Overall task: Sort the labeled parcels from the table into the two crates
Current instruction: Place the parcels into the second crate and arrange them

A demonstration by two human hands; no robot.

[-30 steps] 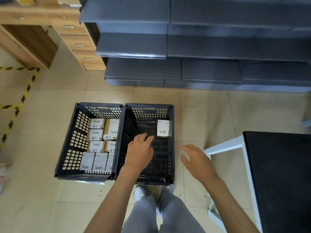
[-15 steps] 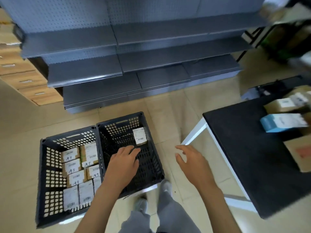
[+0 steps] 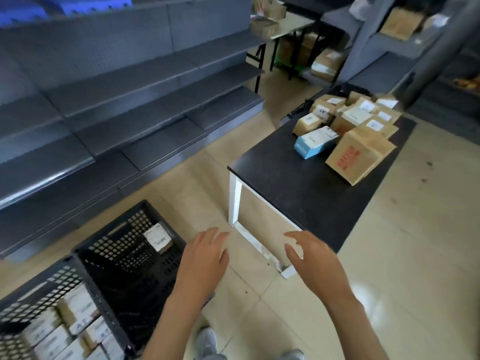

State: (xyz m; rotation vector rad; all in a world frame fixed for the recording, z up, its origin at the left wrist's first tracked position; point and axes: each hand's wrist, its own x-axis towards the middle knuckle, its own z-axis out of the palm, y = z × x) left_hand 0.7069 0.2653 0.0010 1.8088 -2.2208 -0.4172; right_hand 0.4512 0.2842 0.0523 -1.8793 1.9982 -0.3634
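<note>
both hands, left (image 3: 201,263) and right (image 3: 315,263), are spread and hold nothing; the parcels (image 3: 348,131) lie ahead-right on the table (image 3: 298,193), nearer the right.

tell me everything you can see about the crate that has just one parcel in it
The crate is black plastic with perforated lattice walls and a handle slot near its far rim. It stands on the tiled floor, side by side with a second crate packed with parcels. Inside, a single small brown parcel with a white barcode label leans against the far wall; the rest of the inside looks bare. The left hand hangs by its near right corner, fingers relaxed, holding nothing; whether it touches the rim is unclear.
</note>
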